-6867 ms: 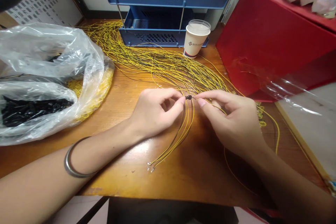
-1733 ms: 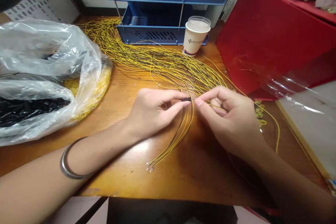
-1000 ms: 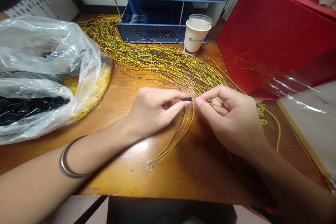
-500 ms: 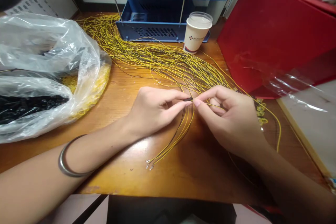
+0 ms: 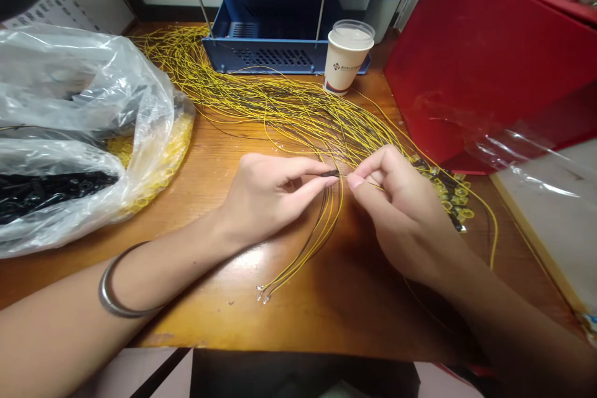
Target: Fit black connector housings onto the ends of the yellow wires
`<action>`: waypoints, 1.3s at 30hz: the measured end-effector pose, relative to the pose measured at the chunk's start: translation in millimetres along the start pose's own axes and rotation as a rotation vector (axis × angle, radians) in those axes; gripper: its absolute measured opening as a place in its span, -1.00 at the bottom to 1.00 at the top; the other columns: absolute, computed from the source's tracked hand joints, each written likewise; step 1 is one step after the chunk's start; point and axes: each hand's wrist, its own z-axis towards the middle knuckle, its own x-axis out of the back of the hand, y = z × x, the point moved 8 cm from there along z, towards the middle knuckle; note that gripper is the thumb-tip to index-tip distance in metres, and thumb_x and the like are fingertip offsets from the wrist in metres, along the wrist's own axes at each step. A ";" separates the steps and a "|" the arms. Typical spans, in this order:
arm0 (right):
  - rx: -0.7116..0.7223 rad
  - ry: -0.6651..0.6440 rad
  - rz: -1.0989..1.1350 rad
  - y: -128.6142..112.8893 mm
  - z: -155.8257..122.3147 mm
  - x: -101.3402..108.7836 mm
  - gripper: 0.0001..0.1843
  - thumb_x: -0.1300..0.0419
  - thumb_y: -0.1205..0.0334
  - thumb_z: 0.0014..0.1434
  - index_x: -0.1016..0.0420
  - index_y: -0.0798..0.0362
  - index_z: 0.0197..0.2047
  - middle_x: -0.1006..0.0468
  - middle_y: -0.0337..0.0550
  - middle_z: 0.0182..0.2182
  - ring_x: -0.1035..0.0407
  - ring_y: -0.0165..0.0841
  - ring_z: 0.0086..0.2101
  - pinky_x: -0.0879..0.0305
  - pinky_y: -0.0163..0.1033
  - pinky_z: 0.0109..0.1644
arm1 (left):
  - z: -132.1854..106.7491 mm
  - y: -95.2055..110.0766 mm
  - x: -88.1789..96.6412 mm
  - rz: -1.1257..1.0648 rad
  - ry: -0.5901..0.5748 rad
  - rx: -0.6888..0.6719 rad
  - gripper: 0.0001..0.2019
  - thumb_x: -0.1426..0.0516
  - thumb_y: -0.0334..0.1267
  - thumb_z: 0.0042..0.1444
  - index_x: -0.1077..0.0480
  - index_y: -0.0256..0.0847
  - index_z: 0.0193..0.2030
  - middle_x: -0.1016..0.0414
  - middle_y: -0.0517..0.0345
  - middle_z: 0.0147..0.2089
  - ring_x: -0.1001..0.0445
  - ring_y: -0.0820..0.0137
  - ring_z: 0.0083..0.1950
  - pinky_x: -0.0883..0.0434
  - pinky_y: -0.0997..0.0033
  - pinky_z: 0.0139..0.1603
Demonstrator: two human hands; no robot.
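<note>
My left hand (image 5: 270, 193) pinches a small black ring (image 5: 330, 173) between thumb and forefinger. A few yellow and dark wires (image 5: 321, 230) hang from the ring down to metal tips (image 5: 262, 292) on the wooden desk (image 5: 224, 149). My right hand (image 5: 401, 211) sits just to the right, its thumb and forefinger pinched on a thin yellow wire close to the ring. Behind both hands lies a large loose bundle of yellow wires (image 5: 280, 102). A metal bangle (image 5: 109, 289) circles my left forearm.
Clear plastic bags (image 5: 79, 130) with black parts and yellow rings fill the left side. A blue rack (image 5: 280, 43) and a lidded paper cup (image 5: 346, 56) stand at the back. A red box (image 5: 485, 56) blocks the right. Small yellow rings (image 5: 454, 199) lie beside my right hand.
My right hand has drawn slightly back from the ring, opening a small gap. The view has drifted a little. My left hand keeps its pinch on the ring.
</note>
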 end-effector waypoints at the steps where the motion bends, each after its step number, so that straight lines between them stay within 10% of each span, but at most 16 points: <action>1: -0.006 0.002 0.026 1.5 0.0 -0.2 -0.83 -0.08 0.26 0.32 -0.23 -0.02 -0.34 -0.13 -0.46 -0.69 -0.03 -0.53 -0.67 0.05 -0.32 -0.61 | 0.0 -0.3 -0.1 -0.004 0.001 0.005 -0.91 -0.29 -0.29 0.14 -0.63 -0.20 -0.23 -0.66 0.24 -0.41 -0.50 0.58 -0.55 -0.38 0.63 -0.46; 39: -0.100 -0.095 0.396 6.5 6.7 -9.1 -0.86 -0.18 0.25 0.28 -0.38 0.05 -0.33 -0.26 -0.40 -0.66 -0.12 -0.53 -0.63 0.02 -0.35 -0.58 | 0.2 4.8 3.4 -0.055 0.024 -0.045 -0.91 -0.28 -0.33 0.14 -0.63 -0.20 -0.21 -0.68 0.23 -0.38 -0.51 0.61 -0.55 -0.38 0.69 -0.49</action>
